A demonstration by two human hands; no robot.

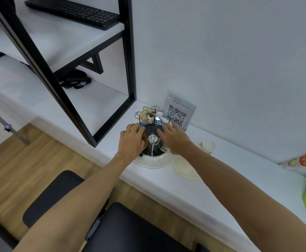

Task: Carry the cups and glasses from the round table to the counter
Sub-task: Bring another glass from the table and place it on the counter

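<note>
Left hand: closed round one amber glass.
Right hand: fingers spread over one clear glass; grip unclear.
Desk: one rack, near front edge.

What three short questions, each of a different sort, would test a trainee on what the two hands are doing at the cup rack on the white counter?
1. True or false: the left hand holds an amber glass at the cup rack.
2. Multiple choice: what stands against the wall just behind the rack? A) a kettle B) a QR code sign C) a plant
3. Fill in: the right hand rests on a ______ glass.

Key:
1. True.
2. B, the QR code sign.
3. Clear; the clear glass sits beside the rack, on the white tray on the counter.
</note>
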